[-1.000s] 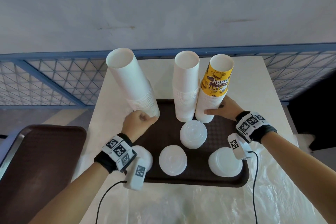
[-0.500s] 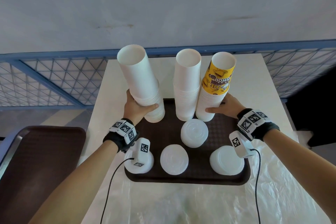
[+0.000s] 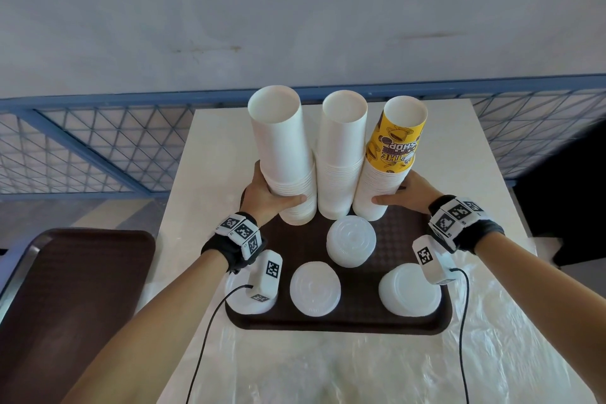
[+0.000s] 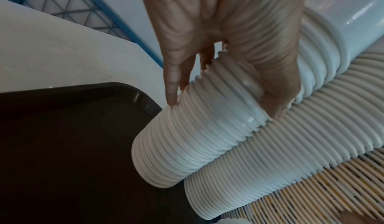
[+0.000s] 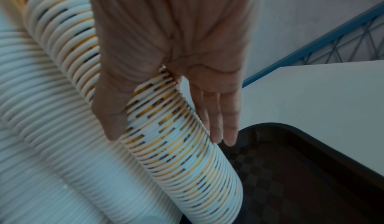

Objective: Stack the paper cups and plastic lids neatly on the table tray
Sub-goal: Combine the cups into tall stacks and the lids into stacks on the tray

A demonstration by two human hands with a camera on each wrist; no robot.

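Note:
Three tall cup stacks stand side by side at the back of the brown tray. My left hand grips the left white stack low down, thumb in front and fingers behind; the left wrist view shows the left hand wrapped round the stack's ribbed rims. The middle white stack touches both neighbours. My right hand holds the right stack, topped by a yellow printed cup, between thumb and fingers. Several white lid piles lie on the tray's front half.
A fourth lid pile is partly hidden by my left wrist camera. A second brown tray sits off the table's left. Clear plastic sheeting covers the white table in front. A blue mesh railing runs behind.
The left white stack, earlier leaning left, now stands upright against the middle stack. My left hand went from a fist at its base to a wrap-around grip. The right hand stayed put.

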